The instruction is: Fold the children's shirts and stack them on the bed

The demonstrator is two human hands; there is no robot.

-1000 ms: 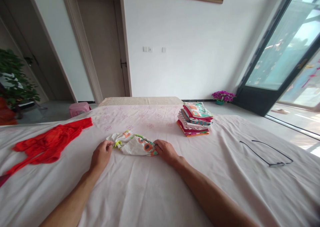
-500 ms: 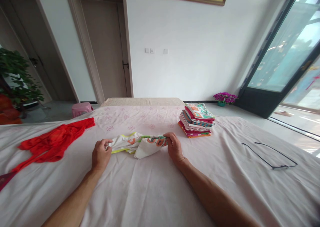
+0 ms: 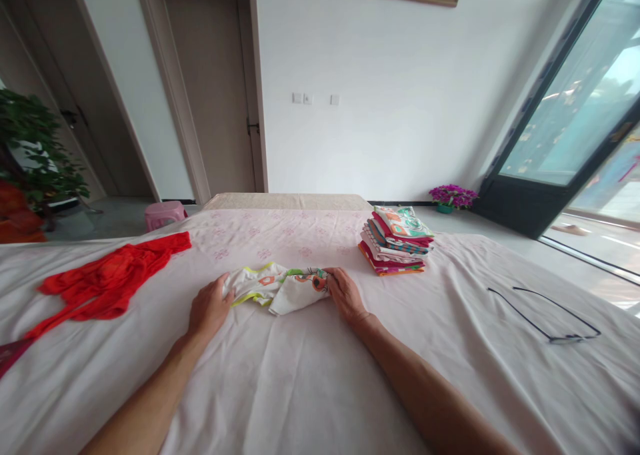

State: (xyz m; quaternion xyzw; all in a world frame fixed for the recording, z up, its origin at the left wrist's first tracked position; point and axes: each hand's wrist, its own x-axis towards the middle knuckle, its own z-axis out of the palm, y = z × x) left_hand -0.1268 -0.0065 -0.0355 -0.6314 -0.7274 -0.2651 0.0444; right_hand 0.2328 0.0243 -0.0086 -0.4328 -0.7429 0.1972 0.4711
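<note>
A white printed garment (image 3: 295, 293) with yellow-green edging and orange figures lies partly folded on the sheet in front of me. At its left end my left hand (image 3: 211, 303) is closed on the cloth. My right hand (image 3: 344, 295) grips the opposite end, thumb and fingers together at the edge. Just beyond the right hand stands a stack of folded clothes (image 3: 395, 241), with a white and green printed piece on top. Off to the left a red garment (image 3: 115, 278) lies crumpled, its long strap trailing toward the near left edge.
A pale bedsheet (image 3: 300, 388) with faint pink flowers covers the surface. Eyeglasses (image 3: 565, 338) lie unfolded on the right. A pink stool (image 3: 165, 215) stands past the far left edge, and a pot of purple flowers (image 3: 453, 196) sits on the floor by the glass door (image 3: 555, 128).
My left hand has moved slightly right, farther over the garment's end, and its fingers now lie along the cloth. The right hand stays at its end. The view has shifted a little.
</note>
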